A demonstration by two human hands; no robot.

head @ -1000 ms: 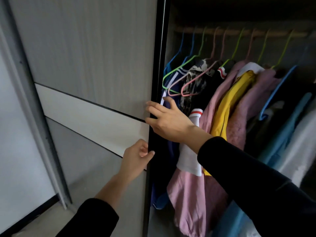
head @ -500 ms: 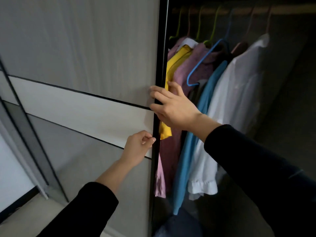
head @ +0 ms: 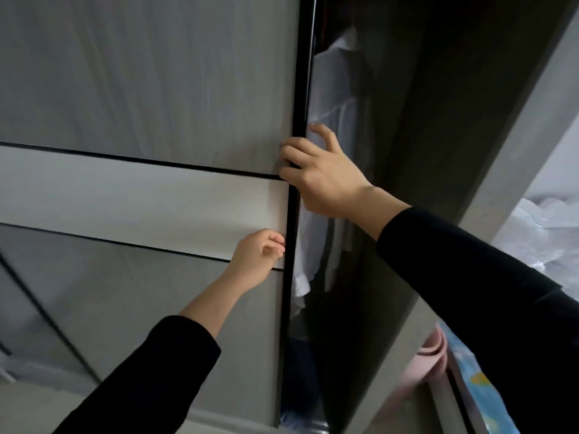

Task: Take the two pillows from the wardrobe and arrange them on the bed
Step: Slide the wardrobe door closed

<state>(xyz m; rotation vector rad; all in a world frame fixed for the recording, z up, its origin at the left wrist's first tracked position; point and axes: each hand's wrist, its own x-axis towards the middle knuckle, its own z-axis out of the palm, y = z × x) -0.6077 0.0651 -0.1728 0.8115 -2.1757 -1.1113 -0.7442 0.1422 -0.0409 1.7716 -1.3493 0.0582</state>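
Both hands are on the black edge strip (head: 293,195) of the grey sliding wardrobe door (head: 150,89). The right hand (head: 322,180) sits higher, its fingers curled over the strip onto the door's face with the thumb spread out toward the dark interior. The left hand (head: 257,256) is lower, fingers curled in close together, the tips pressed against the strip near the pale band (head: 125,195) that crosses the panel.

No pillow shows anywhere — the 2 the task wants are not visible from here, and I cannot tell whether they lie deeper in the wardrobe or behind the door. What the narrow opening does show is a white shirt (head: 335,104) hanging just behind the right hand, and something dark and bluish low down that I cannot make out.

The gap between the strip and the wardrobe's side panel (head: 501,151) looks slim. My worry would be those right-hand fingers: wrapped over the edge as they are, they would be pinched if the door slid toward the side panel. The shirt hangs close enough to the strip to get caught too, dragging or bunching in the track.

Room to work is tight on the right, where the side panel stands just past the opening with crumpled white fabric (head: 545,233) and a pink item (head: 429,358) beyond it. To the left the door's broad face is bare and unobstructed, so that side seems the freer one for the hands.
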